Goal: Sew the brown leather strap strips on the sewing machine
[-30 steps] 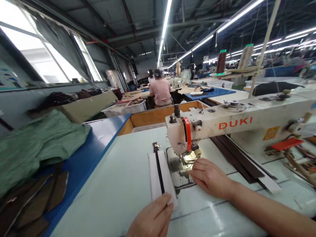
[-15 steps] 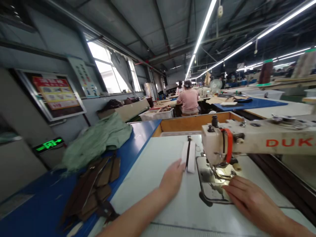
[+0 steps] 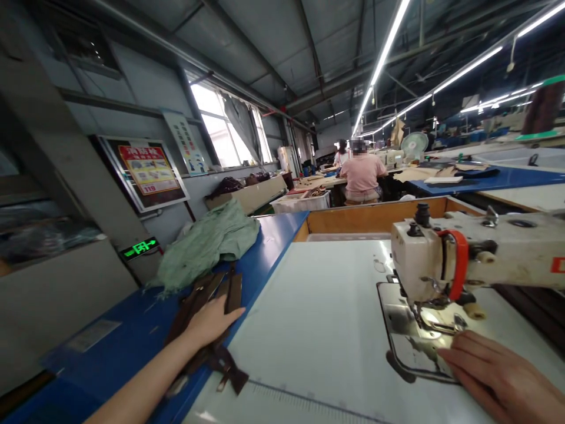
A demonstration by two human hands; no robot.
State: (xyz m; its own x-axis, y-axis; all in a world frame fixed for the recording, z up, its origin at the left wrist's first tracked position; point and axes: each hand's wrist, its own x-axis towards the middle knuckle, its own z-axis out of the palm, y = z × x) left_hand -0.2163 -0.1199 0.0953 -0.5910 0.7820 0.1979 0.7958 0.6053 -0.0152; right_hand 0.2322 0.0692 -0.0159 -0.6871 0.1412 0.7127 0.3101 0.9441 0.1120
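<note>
My left hand (image 3: 214, 321) lies over a pile of brown zipper pieces (image 3: 233, 288) on the blue table, thumb spread away from the fingers. It is open, though its fingertips partly blend into the pile. One dark zipper end (image 3: 229, 371) with a metal pull hangs onto the pale work surface. My right hand (image 3: 489, 365) rests at the right edge of the metal needle plate (image 3: 401, 318), just below the presser foot of the sewing machine (image 3: 419, 259). Its fingers are bent and pressed together; whatever they may hold is hidden.
A crumpled green cloth (image 3: 207, 241) lies behind the zipper pile on the blue table (image 3: 273, 235). The pale machine bed (image 3: 318, 312) has a printed ruler (image 3: 309, 403) along its front. Beyond a wooden tray edge (image 3: 353, 221), a person in pink (image 3: 362, 174) sits facing away.
My left hand has moved left from the white zipper strip on the machine bed to the brown pile. That strip no longer shows on the bed. The view has turned left; my right hand stays by the plate.
</note>
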